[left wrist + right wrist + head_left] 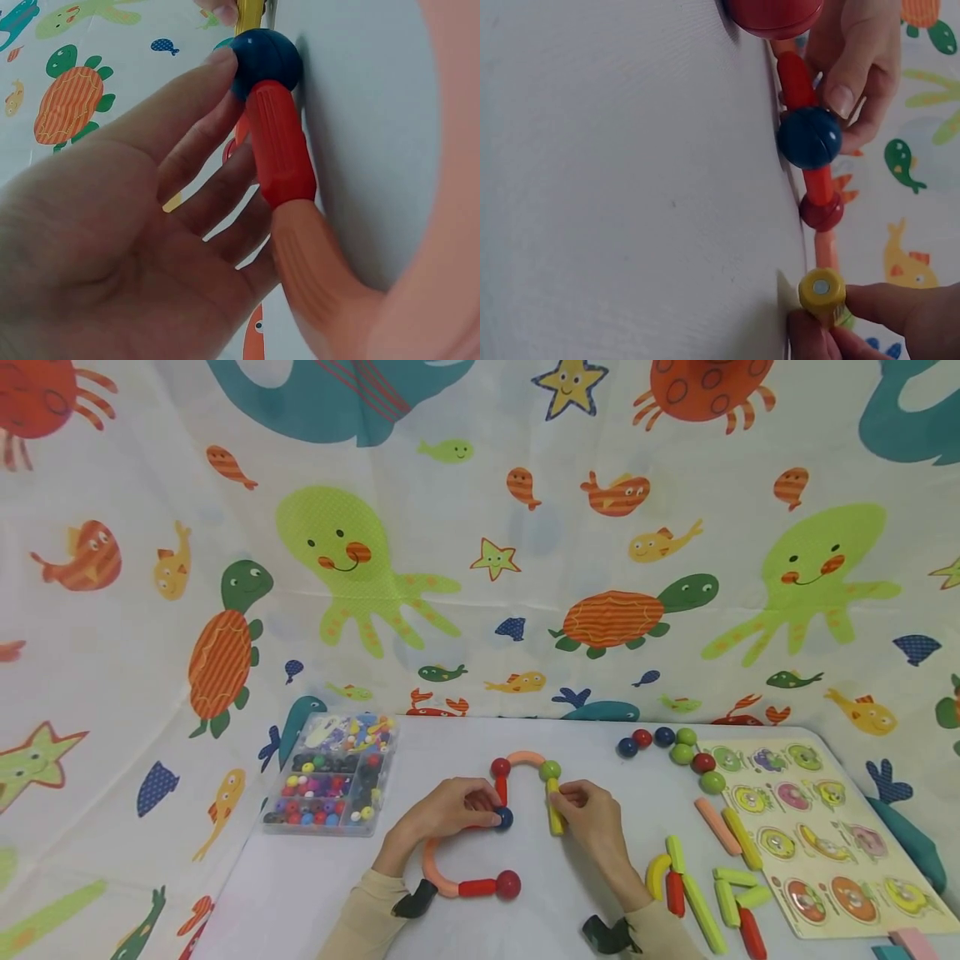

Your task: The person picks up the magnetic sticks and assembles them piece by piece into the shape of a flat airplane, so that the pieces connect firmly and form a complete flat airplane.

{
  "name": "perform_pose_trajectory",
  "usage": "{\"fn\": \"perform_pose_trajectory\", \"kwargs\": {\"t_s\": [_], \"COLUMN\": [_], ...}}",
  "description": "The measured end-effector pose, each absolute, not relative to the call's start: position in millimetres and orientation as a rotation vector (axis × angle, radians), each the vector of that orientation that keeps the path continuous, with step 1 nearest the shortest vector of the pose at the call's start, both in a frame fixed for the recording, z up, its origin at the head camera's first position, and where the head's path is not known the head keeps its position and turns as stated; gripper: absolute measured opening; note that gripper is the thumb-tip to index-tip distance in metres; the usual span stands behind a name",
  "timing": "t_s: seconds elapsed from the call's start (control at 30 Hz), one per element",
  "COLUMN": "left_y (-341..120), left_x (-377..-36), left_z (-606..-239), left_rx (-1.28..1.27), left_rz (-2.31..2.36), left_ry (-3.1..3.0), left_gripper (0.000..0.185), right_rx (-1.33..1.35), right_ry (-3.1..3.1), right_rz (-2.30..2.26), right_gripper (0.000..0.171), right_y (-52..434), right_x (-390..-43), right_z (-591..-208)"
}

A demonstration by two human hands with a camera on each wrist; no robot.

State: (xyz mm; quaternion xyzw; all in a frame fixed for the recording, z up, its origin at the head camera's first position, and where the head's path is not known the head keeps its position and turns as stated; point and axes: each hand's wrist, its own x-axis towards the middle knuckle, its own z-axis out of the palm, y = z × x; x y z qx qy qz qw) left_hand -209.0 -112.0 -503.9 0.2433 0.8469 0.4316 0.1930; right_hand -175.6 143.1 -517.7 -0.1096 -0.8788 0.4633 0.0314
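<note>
My left hand (452, 807) pinches a dark blue ball (505, 817) between thumb and index finger, its other fingers behind a red rod (282, 142) joined to that ball. In the right hand (592, 814), thumb and fingers pinch a yellow rod (555, 810), one end at a green ball (550, 769). These parts belong to one chain on the table: an orange-pink arc (527, 757) links the green ball to a red ball (500, 767), and a short red rod runs down to the blue ball. Below, a larger curved piece (435, 867) leads to another red rod (477, 887) and red ball (508, 884).
A clear compartment box of beads (327, 774) stands at the left. Loose balls (664, 737) lie at the back right, beside a wooden picture board (772, 860). Several rods, among them a long green-yellow one (705, 912), lie right of my right forearm. A patterned cloth (480, 610) hangs behind.
</note>
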Motion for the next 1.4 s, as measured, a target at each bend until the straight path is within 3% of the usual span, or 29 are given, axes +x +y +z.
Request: {"fn": "perform_pose_trajectory", "kwargs": {"t_s": [0.57,0.97,1.4], "left_y": [-110,-111,-112], "left_x": [-206,-206,-208], "left_z": [-503,-504,-506], "left_rx": [0.665,0.674,0.69], "left_rz": [1.199,1.187,1.163], "left_ry": [2.37,2.378,2.396], "left_gripper": [0.029,0.028,0.026], "right_rx": [-0.332,-0.391,-0.48], "right_ry": [-2.774,-2.653,-2.614], "right_rz": [1.41,1.268,1.18], "right_gripper": [0.026,0.031,0.028], "right_y": [163,229,245], "right_x": [-180,-213,-244], "right_z": [-504,-482,-493]}}
